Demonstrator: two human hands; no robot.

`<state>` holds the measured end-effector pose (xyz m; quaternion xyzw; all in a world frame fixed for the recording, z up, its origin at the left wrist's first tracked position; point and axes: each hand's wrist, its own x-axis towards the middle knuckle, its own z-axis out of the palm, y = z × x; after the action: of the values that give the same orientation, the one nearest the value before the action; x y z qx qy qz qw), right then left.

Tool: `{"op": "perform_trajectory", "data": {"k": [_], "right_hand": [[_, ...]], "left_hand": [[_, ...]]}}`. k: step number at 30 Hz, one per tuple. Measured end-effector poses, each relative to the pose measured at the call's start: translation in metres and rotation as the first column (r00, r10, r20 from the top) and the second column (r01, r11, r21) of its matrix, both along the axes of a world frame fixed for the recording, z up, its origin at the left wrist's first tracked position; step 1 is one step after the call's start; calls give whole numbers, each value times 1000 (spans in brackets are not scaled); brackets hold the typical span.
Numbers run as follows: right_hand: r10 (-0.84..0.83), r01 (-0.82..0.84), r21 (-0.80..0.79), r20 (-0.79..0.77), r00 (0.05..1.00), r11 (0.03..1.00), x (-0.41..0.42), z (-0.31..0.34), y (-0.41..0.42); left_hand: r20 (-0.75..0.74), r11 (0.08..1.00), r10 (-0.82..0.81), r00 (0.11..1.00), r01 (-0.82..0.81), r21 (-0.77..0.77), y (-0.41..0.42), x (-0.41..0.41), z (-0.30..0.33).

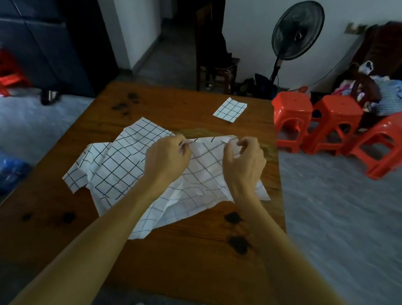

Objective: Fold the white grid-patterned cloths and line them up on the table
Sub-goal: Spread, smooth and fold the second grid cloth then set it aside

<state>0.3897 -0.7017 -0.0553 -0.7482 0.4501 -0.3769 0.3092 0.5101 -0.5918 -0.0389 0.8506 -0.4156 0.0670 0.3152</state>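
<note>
I pinch the top cloth's (205, 172) far edge with left hand (167, 158) and right hand (243, 161), mid-table (182, 269), to pull it taut; one folded cloth (229, 110) waits near the far right corner.

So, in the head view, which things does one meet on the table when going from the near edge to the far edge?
Bare wooden table → pile of unfolded grid cloths, with the left hand and right hand pinching the top cloth's far edge → folded grid cloth near the far edge.
</note>
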Motion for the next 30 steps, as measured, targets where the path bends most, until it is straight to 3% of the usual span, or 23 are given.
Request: {"op": "perform_trajectory", "data": {"k": [2, 4, 7, 9, 11, 14, 17, 20, 23, 25, 30], "right_hand": [[12, -34, 221, 99, 995, 975, -16, -4, 1], [-72, -21, 488, 172, 982, 873, -28, -4, -6], [-174, -97, 833, 225, 959, 545, -41, -3, -29], [-226, -152, 917, 247, 942, 368, -49, -2, -44], [-271, -149, 948, 228, 935, 282, -59, -4, -54], [-206, -47, 939, 124, 971, 340, -72, -8, -61], [-222, 56, 914, 39, 974, 402, -78, -17, -62], [-261, 46, 866, 99, 960, 498, -80, -16, -58], [-162, -41, 758, 191, 968, 651, -84, -2, -53], [-93, -112, 700, 248, 964, 706, -86, 9, -51], [65, -245, 589, 310, 949, 770, -88, 34, -58]], "left_hand": [[65, 999, -7, 998, 4, 46, -10, -13, -2], [145, 992, -82, 986, 66, 110, -20, -26, -8], [271, 958, -250, 930, 197, 207, -33, -46, -23], [323, 923, -356, 877, 275, 271, -41, -59, -32], [341, 886, -440, 831, 342, 312, -47, -71, -44], [292, 816, -543, 787, 412, 406, -52, -90, -56], [134, 754, -606, 784, 513, 410, -56, -102, -54], [-124, 781, -549, 827, 560, 276, -60, -95, -42], [-276, 857, -452, 848, 499, 132, -74, -70, -27], [-317, 846, -455, 833, 515, 139, -90, -57, -19], [-261, 669, -653, 711, 703, 240, -125, -50, 9]]}}
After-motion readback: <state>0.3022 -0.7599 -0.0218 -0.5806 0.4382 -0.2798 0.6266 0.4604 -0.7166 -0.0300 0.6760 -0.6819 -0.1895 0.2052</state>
